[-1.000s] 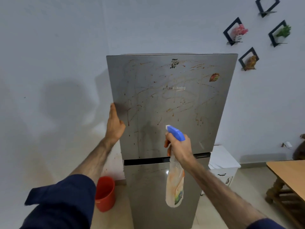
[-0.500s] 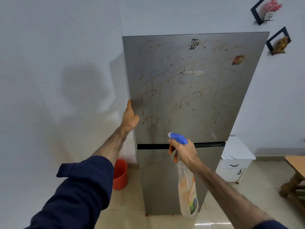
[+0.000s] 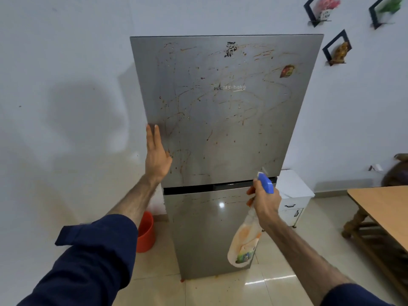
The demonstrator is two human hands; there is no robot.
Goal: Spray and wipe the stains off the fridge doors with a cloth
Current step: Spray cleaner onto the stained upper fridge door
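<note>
Fridge door (image 3: 220,111) nearer; left hand (image 3: 155,153) flatter.

The fridge doors (image 3: 220,111) look like brushed metal with a dull sheen; the spray bottle (image 3: 245,244) is translucent plastic; the floor (image 3: 231,290) is glossy tile.

left hand (image 3: 156,151): raised, fingers straight, flat and empty | right hand (image 3: 265,202): fist wrapped closed, forearm extended | both sleeves pushed up

Even indoor light, glare on fridge (image 3: 221,204), wide-angle bowing.
</note>
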